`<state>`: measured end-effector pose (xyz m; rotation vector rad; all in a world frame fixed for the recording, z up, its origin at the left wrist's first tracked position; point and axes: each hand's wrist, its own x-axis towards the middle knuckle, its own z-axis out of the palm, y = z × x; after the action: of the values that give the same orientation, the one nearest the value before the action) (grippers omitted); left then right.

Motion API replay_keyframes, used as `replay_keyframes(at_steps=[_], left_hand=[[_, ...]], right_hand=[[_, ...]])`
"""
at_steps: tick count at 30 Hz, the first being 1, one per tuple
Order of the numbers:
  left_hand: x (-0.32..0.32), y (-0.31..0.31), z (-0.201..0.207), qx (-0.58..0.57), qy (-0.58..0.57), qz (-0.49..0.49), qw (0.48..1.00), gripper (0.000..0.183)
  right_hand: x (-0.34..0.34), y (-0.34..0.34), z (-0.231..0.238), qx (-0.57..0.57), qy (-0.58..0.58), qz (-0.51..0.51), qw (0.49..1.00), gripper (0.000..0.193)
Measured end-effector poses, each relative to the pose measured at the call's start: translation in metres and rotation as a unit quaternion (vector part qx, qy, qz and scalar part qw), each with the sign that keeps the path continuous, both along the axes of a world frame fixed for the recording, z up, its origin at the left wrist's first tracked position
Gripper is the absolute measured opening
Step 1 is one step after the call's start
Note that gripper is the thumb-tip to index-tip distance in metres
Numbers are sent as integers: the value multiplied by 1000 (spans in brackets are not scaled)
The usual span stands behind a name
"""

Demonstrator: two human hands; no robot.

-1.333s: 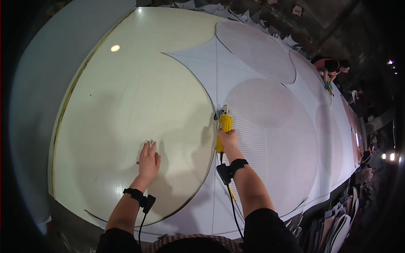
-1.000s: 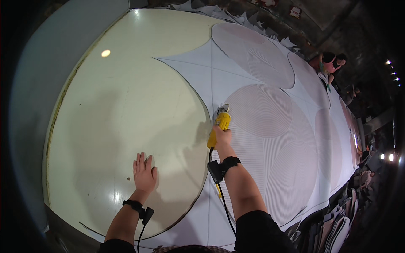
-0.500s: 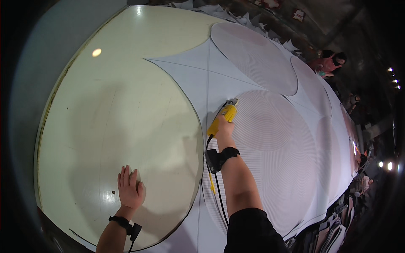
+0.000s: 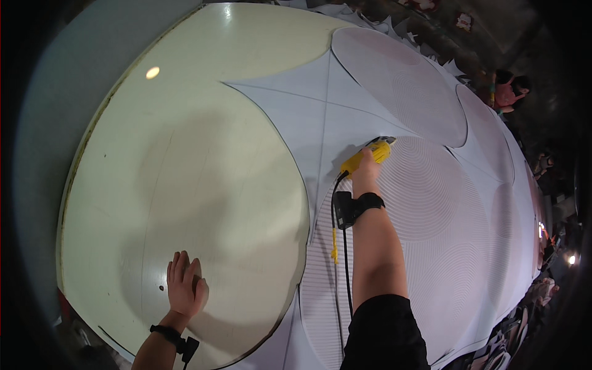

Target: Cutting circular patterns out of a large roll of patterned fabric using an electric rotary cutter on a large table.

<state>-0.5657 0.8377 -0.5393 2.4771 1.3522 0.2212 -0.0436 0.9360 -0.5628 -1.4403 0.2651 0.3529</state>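
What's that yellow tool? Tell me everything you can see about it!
The yellow tool is chunky and roughly tube-shaped, with a plastic-looking body and a metal-looking head. A dark cord leaves its back end. The right hand grips it around the body. It slants, head pointing away and to the right, at the curved edge of a ridged, patterned round. I can't tell whether it's running.

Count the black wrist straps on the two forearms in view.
2. One black wrist strap sits below the left hand; a second strap sits below the right hand, which holds the yellow cylindrical power tool. None seems hidden.
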Motion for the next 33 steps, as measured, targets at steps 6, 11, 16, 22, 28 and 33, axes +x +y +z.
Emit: replay_keyframes(at_steps=[6,11,16,22,28,33], left_hand=[[-8,-3,-5,2,-16,1,1000,49],[-36,-2,-24,15,3,-10,1000,50],[-29,-5,-31,11,-5,-10,1000,51],[-65,-3,-71,15,-2,-9,1000,51],[-57,-1,-64,14,17,-17,1000,51],[-59,-1,-60,18,8,-8,1000,51]], right_hand=[[34,-3,-26,65,-191,115,973,44],[47,-8,-36,-70,-195,128,970,33],[100,-16,-35,-48,-219,130,966,43],[78,15,-35,-8,-23,-40,999,50],[109,6,-72,86,-92,-107,986,48],[102,-12,-78,192,-197,-69,959,41]])
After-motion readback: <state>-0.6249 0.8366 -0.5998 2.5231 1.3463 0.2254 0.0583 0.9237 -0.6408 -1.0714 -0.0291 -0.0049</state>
